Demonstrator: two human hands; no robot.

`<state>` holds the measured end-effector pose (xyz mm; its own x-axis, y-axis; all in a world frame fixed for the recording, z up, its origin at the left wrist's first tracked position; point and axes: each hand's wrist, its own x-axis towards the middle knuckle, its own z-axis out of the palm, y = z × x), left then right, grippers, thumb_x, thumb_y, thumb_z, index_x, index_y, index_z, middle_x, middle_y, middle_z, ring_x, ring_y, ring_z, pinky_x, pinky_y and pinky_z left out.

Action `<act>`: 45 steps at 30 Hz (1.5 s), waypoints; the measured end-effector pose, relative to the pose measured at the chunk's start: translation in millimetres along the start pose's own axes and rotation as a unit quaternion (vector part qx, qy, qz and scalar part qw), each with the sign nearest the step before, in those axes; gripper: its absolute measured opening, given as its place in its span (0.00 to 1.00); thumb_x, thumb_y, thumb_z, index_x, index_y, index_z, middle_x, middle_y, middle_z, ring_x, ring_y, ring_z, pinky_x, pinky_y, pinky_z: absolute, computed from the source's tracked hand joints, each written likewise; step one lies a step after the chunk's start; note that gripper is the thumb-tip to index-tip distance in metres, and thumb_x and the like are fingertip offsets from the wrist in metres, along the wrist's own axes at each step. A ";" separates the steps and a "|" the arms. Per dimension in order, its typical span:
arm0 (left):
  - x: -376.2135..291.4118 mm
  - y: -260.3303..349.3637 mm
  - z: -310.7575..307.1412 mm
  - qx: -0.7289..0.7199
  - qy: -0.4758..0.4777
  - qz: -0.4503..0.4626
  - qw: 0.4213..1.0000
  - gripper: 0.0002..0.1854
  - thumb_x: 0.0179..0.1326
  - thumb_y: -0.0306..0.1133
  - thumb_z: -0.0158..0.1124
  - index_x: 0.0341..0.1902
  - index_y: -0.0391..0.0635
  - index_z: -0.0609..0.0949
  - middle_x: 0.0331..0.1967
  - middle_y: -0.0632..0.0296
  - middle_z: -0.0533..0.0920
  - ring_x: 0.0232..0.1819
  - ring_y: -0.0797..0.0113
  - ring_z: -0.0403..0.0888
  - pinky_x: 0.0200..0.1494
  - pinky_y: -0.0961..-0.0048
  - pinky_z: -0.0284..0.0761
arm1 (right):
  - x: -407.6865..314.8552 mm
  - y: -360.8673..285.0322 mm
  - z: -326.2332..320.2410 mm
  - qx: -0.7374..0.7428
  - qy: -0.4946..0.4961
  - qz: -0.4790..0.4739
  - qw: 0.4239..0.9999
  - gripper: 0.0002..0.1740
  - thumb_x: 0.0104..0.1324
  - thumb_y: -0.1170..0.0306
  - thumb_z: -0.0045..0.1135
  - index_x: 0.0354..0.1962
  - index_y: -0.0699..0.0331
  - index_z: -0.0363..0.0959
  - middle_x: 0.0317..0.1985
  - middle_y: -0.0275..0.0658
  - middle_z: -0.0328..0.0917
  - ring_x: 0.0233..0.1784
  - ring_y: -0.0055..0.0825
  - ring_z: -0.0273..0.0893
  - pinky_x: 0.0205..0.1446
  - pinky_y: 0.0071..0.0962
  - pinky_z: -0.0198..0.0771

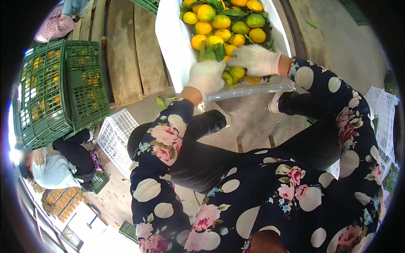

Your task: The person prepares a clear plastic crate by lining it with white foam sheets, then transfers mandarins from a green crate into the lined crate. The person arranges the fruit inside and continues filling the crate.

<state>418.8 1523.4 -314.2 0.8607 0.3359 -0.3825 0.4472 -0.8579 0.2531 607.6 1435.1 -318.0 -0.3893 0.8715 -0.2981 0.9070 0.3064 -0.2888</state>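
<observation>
In the head view a box lined with white plastic (174, 41) holds many orange and green-yellow citrus fruits (221, 21) with green leaves. My left hand (207, 76), in a white knit glove, is over the box's near left part, beside a leafy greenish fruit (207, 54). My right hand (254, 60), gloved too and slightly blurred, reaches in over the fruits from the right, its fingertips close to the left hand. Neither hand's grip shows clearly. Clear plastic film (250, 91) lies along the near edge, below both hands.
Wooden pallet boards (123, 50) lie left of the box. Stacked green crates (44, 95) with fruit stand farther left, a white plastic basket (117, 140) nearer. A person in light clothing (57, 170) is at lower left, another in a checked garment (57, 25) at top left. White baskets (381, 117) are at right.
</observation>
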 end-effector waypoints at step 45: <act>11.8 8.7 -7.8 0.062 -0.056 0.099 0.992 0.17 0.56 0.30 0.62 0.51 0.52 0.83 0.43 0.51 0.84 0.45 0.49 0.84 0.48 0.57 0.80 | 18.7 -6.5 14.0 0.042 0.072 0.141 0.986 0.13 0.61 0.67 0.54 0.43 0.59 0.76 0.35 0.43 0.83 0.40 0.45 0.84 0.40 0.43 0.78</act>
<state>434.8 1522.9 -309.7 0.8933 0.1171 -0.4340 0.2328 -0.9464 0.2238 592.2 1444.1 -334.5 -0.0905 0.9647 -0.2474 0.9572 0.0157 -0.2889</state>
